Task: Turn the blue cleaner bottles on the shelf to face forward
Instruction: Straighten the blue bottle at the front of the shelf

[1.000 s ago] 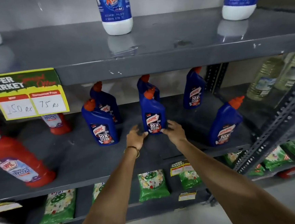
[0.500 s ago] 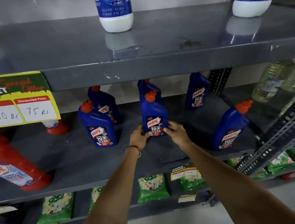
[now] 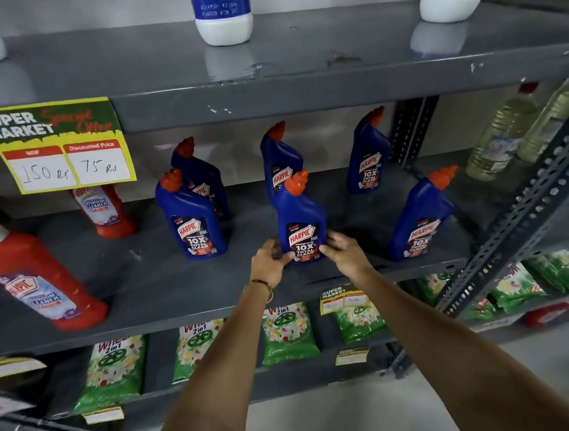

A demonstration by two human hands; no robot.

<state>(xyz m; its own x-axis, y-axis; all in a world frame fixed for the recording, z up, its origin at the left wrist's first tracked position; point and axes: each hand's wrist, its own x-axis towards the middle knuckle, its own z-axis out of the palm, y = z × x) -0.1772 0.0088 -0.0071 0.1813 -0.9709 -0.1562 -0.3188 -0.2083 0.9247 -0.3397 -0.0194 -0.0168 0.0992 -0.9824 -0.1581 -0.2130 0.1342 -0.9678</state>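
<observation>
So, progress check on the grey metal shelf: six blue Harpic bottles on the middle level, three in a back row and three in front. The front-left bottle has its label pretty much square to me, so I'd call that one done. The front-right bottle leans off at an angle with its label skewed, so that one still needs a twist. The back three look roughly label-out, though the back-left bottle is half hidden, so can't say for sure.

Right now the front-middle bottle stands upright near the shelf's front edge with both hands on it: my left hand pinching the bottom left corner, my right hand wrapped around the bottom right. Label's basically facing me, so I reckon I'm halfway-ish.
</observation>
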